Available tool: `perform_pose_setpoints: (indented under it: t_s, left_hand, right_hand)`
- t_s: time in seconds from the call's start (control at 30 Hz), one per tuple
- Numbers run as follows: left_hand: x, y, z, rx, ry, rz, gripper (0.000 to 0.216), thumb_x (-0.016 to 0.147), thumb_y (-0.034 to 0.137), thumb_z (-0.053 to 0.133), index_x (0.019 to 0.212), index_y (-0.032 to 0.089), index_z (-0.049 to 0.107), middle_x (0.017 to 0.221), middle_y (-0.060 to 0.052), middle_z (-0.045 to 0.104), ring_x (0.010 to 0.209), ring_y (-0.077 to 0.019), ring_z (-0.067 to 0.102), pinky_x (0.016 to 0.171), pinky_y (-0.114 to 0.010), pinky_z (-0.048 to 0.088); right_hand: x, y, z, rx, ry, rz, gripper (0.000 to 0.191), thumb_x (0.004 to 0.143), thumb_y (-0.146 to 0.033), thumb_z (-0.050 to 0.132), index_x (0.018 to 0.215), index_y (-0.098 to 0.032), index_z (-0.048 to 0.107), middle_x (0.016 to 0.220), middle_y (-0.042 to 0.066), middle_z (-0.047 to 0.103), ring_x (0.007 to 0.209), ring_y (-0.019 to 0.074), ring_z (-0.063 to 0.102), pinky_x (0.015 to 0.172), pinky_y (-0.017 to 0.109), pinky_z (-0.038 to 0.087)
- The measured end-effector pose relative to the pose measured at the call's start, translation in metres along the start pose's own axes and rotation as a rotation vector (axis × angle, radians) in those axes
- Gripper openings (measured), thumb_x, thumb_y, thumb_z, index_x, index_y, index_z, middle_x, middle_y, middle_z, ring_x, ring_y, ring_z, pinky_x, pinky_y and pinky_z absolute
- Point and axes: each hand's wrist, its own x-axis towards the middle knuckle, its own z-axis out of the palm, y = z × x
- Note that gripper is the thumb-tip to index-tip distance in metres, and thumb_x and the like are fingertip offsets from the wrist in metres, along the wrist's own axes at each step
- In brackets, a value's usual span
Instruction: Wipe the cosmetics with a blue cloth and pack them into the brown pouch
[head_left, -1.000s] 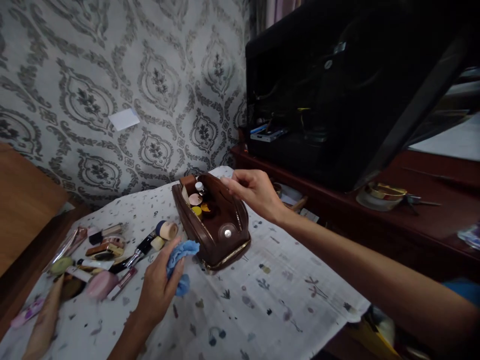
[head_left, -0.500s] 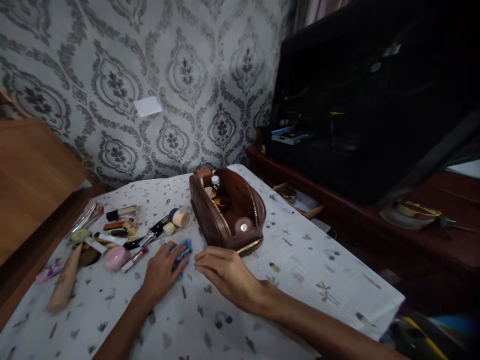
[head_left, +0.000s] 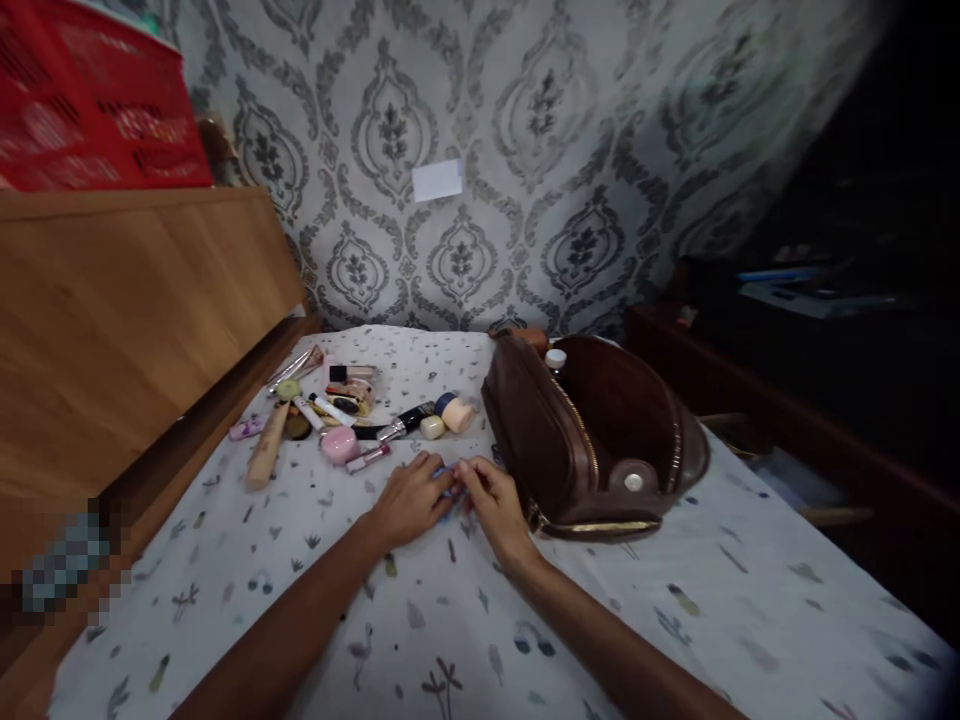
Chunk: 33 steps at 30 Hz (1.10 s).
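Both hands rest together on the patterned white cloth, just left of an open brown leather pouch. My left hand lies palm down with its fingers curled over a small blue cloth, of which only a sliver shows. My right hand touches the same blue cloth with its fingertips pinched on it. A white-capped bottle stands inside the pouch at its far end.
Several cosmetics lie scattered at the back left: a pink compact, a beige tube, a brush, small jars. A wooden board runs along the left, a red crate above it. Dark furniture stands to the right.
My right hand left the pouch's rim and came down to the blue cloth beside my left hand. The view has swung to the left, so the pouch now sits right of centre.
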Motion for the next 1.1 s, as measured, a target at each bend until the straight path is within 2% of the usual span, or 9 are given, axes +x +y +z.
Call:
perform_pose_setpoints:
  t_s: [0.17, 0.3, 0.43, 0.57, 0.67, 0.73, 0.8, 0.9, 1.1]
  left_hand:
    - [-0.002, -0.009, -0.003, 0.026, -0.004, -0.033, 0.018, 0.098, 0.032, 0.051, 0.107, 0.021, 0.063, 0.104, -0.007, 0.062, 0.106, -0.0222, 0.057, 0.077, -0.030, 0.054]
    - [-0.003, -0.018, -0.005, 0.065, 0.017, -0.112, 0.016, 0.098, 0.028, 0.051, 0.104, 0.020, 0.064, 0.103, -0.008, 0.063, 0.104, -0.0232, 0.059, 0.075, -0.030, 0.054]
    - [-0.004, -0.028, -0.011, 0.110, 0.066, -0.207, 0.015, 0.095, 0.024, 0.055, 0.106, 0.022, 0.065, 0.108, -0.008, 0.065, 0.107, -0.0233, 0.060, 0.079, -0.031, 0.054]
    - [-0.006, -0.049, -0.027, 0.181, 0.152, -0.376, 0.028, 0.095, 0.020, 0.050, 0.121, 0.023, 0.061, 0.120, -0.010, 0.062, 0.112, -0.0266, 0.058, 0.080, -0.035, 0.055]
    - [-0.006, -0.078, -0.044, 0.244, 0.220, -0.535, 0.045, 0.095, 0.014, 0.040, 0.139, 0.018, 0.049, 0.133, -0.017, 0.056, 0.119, -0.0326, 0.053, 0.082, -0.043, 0.055]
    - [-0.005, -0.098, -0.053, 0.269, 0.229, -0.587, 0.055, 0.092, 0.008, 0.035, 0.147, 0.016, 0.041, 0.141, -0.019, 0.051, 0.127, -0.0347, 0.047, 0.084, -0.045, 0.055]
    - [-0.004, -0.116, -0.058, 0.279, 0.189, -0.567, 0.063, 0.088, 0.002, 0.035, 0.148, 0.018, 0.039, 0.147, -0.016, 0.048, 0.134, -0.0329, 0.042, 0.087, -0.043, 0.055]
    - [0.000, -0.131, -0.062, 0.284, 0.097, -0.500, 0.064, 0.084, 0.000, 0.036, 0.143, 0.021, 0.045, 0.144, -0.013, 0.053, 0.130, -0.0287, 0.046, 0.086, -0.039, 0.054]
    - [0.002, -0.136, -0.071, 0.318, 0.011, -0.385, 0.036, 0.090, 0.017, 0.041, 0.122, 0.016, 0.058, 0.122, -0.017, 0.062, 0.113, -0.0322, 0.053, 0.081, -0.042, 0.053]
  right_hand:
    - [-0.005, 0.006, -0.001, -0.075, -0.039, -0.014, 0.054, 0.082, -0.072, 0.055, 0.074, -0.019, 0.057, 0.065, 0.003, 0.061, 0.051, 0.0143, 0.052, 0.047, 0.027, 0.044]
    - [-0.007, 0.005, -0.002, -0.110, -0.084, -0.004, 0.052, 0.083, -0.071, 0.055, 0.078, -0.018, 0.059, 0.066, 0.003, 0.061, 0.051, 0.0138, 0.051, 0.048, 0.027, 0.044]
    - [-0.007, 0.006, -0.001, -0.149, -0.095, -0.012, 0.051, 0.085, -0.068, 0.053, 0.080, -0.018, 0.060, 0.066, 0.003, 0.061, 0.050, 0.0128, 0.049, 0.047, 0.026, 0.042]
    - [-0.008, 0.008, -0.001, -0.173, -0.117, -0.021, 0.046, 0.088, -0.063, 0.050, 0.079, -0.018, 0.058, 0.066, 0.001, 0.060, 0.050, 0.0118, 0.050, 0.048, 0.025, 0.041]
    - [-0.008, 0.009, -0.001, -0.196, -0.116, -0.022, 0.041, 0.090, -0.057, 0.049, 0.078, -0.019, 0.056, 0.066, 0.001, 0.059, 0.049, 0.0112, 0.049, 0.049, 0.024, 0.040]
    - [-0.009, 0.008, -0.001, -0.211, -0.117, -0.027, 0.037, 0.090, -0.053, 0.049, 0.077, -0.019, 0.055, 0.066, 0.000, 0.059, 0.050, 0.0110, 0.049, 0.050, 0.024, 0.040]
    - [-0.009, 0.007, -0.001, -0.216, -0.126, -0.026, 0.033, 0.090, -0.049, 0.049, 0.077, -0.019, 0.055, 0.066, 0.000, 0.058, 0.050, 0.0107, 0.049, 0.050, 0.024, 0.040]
    - [-0.009, 0.005, 0.000, -0.217, -0.132, -0.022, 0.028, 0.090, -0.043, 0.048, 0.076, -0.019, 0.054, 0.066, -0.001, 0.058, 0.050, 0.0101, 0.048, 0.049, 0.023, 0.039]
    - [-0.010, 0.003, 0.001, -0.223, -0.112, -0.024, 0.017, 0.090, -0.028, 0.049, 0.076, -0.020, 0.055, 0.065, -0.002, 0.057, 0.052, 0.0101, 0.049, 0.048, 0.021, 0.038]
